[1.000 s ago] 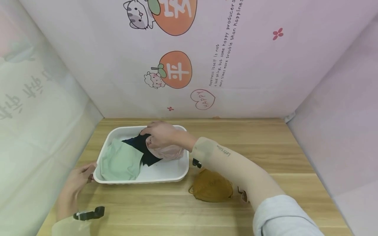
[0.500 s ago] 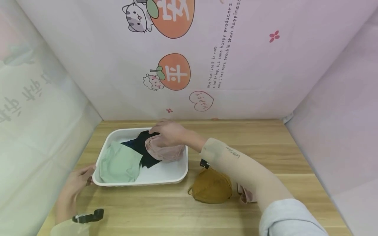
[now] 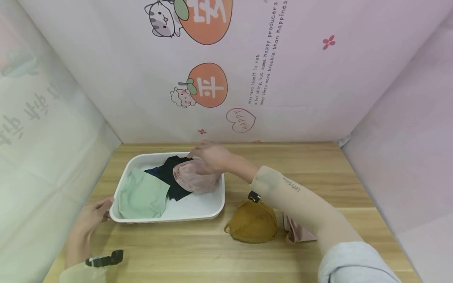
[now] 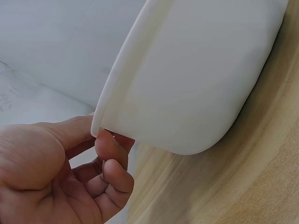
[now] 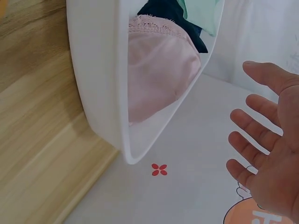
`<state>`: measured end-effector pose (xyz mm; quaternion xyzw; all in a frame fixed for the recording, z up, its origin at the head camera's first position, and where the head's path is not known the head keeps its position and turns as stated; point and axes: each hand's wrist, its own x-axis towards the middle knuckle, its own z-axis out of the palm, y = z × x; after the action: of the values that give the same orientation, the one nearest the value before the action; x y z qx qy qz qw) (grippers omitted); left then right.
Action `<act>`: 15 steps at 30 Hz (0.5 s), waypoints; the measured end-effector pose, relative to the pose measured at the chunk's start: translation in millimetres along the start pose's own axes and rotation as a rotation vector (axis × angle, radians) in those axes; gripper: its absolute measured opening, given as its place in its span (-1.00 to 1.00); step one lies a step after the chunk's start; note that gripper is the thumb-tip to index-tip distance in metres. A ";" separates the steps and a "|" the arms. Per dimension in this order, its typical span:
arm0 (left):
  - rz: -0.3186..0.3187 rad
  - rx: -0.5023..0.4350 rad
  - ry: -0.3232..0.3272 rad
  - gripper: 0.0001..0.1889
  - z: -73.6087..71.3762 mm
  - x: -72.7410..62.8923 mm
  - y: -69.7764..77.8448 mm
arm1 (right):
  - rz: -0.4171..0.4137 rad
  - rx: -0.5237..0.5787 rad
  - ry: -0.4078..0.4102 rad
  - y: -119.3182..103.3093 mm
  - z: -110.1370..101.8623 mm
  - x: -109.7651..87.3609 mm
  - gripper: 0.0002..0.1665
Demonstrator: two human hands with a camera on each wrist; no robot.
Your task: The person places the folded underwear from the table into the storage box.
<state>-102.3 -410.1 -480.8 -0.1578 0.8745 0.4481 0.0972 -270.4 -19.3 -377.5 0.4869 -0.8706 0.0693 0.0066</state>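
Note:
A white plastic basin (image 3: 166, 219) holds folded clothes: a mint-green garment (image 3: 143, 196), a black garment (image 3: 172, 179) and a pink lace-trimmed garment (image 3: 189, 177), which looks like underwear. My left hand (image 3: 90, 218) grips the basin's left front corner, its fingers curled at the rim in the left wrist view. Over the basin's back right part is my right hand (image 3: 214, 156). In the right wrist view, this hand (image 5: 275, 144) has its fingers spread, holding nothing, apart from the basin wall (image 5: 100, 70).
On the wooden table (image 3: 170, 255), a mustard folded garment (image 3: 253, 223) with a small strap loop lies right of the basin. Beside it is a pink piece of cloth (image 3: 301, 231), partly under my right forearm. A printed white sheet (image 3: 293, 98) stands behind the table.
My right hand has shifted to the right above the basin, away from the black garment, and more of the pink cloth on the table shows. My left hand stays at the rim.

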 end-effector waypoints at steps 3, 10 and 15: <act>-0.004 0.016 -0.011 -0.36 0.5 -1.2 -0.5 | 0.004 0.013 0.014 4.7 1.5 -6.2 -0.45; -0.011 -0.020 0.005 -0.35 2.5 0.0 0.5 | 0.043 0.000 0.007 13.0 0.0 -17.8 -0.45; -0.027 -0.016 -0.004 -0.31 1.8 -0.6 0.7 | 0.066 -0.005 -0.008 18.0 -3.6 -25.7 -0.42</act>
<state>-102.0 -408.1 -481.1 -0.1693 0.8686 0.4539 0.1036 -272.4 12.3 -378.0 0.4581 -0.8865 0.0655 0.0020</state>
